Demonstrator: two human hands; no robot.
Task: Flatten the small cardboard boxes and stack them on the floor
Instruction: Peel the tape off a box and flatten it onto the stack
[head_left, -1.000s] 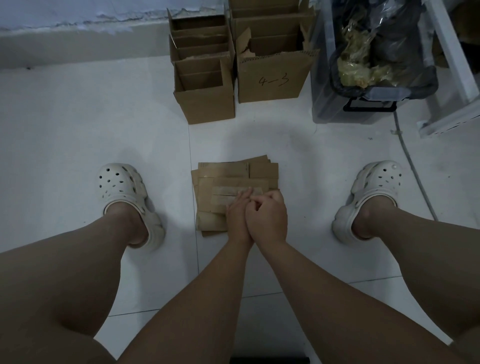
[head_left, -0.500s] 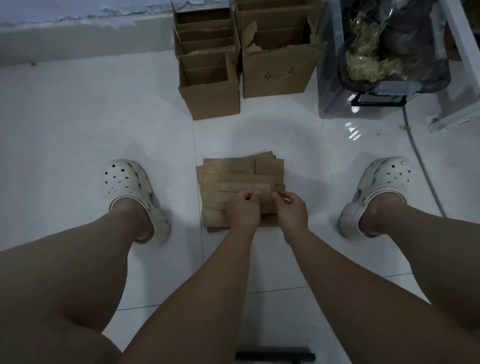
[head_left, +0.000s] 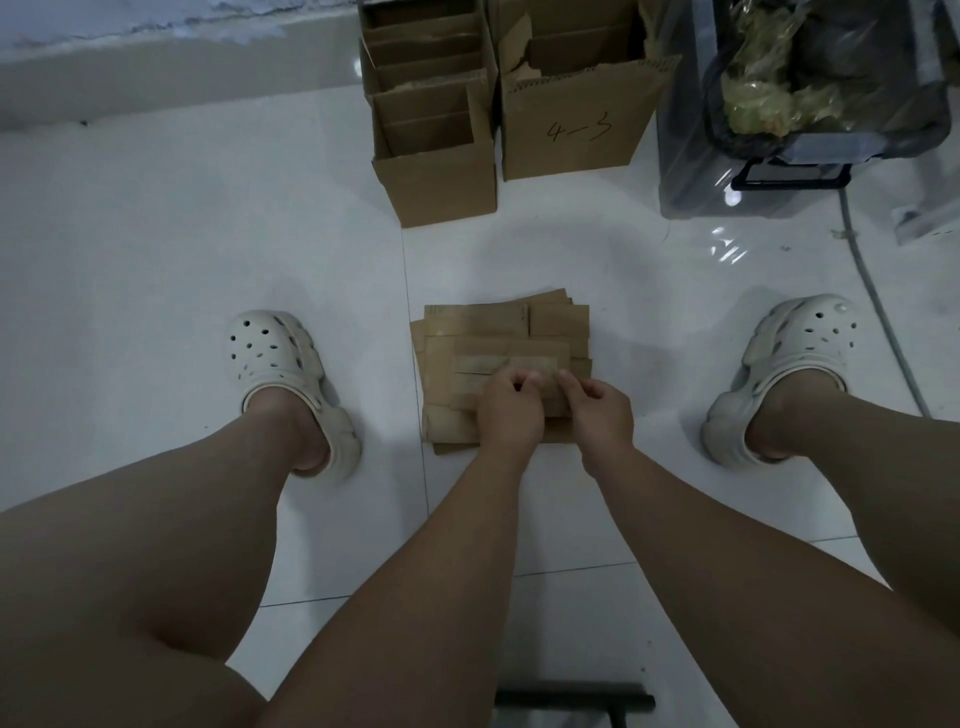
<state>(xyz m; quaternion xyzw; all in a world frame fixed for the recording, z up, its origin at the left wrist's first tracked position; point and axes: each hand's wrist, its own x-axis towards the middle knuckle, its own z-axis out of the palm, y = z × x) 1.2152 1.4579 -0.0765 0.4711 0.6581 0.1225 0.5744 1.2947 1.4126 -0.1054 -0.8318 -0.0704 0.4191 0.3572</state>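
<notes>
Both forearms (head_left: 441, 561) are extended fwd from the bottom edge, converging at frame centre. L hand (head_left: 511, 410) & R hand (head_left: 602, 410) are held side by side, backs up, nearly touching. Fingers (head_left: 569, 383) of both are curled down at the tips; whether anything is pinched can't be made out. Bare legs (head_left: 130, 571) are spread to lower left & right.
</notes>
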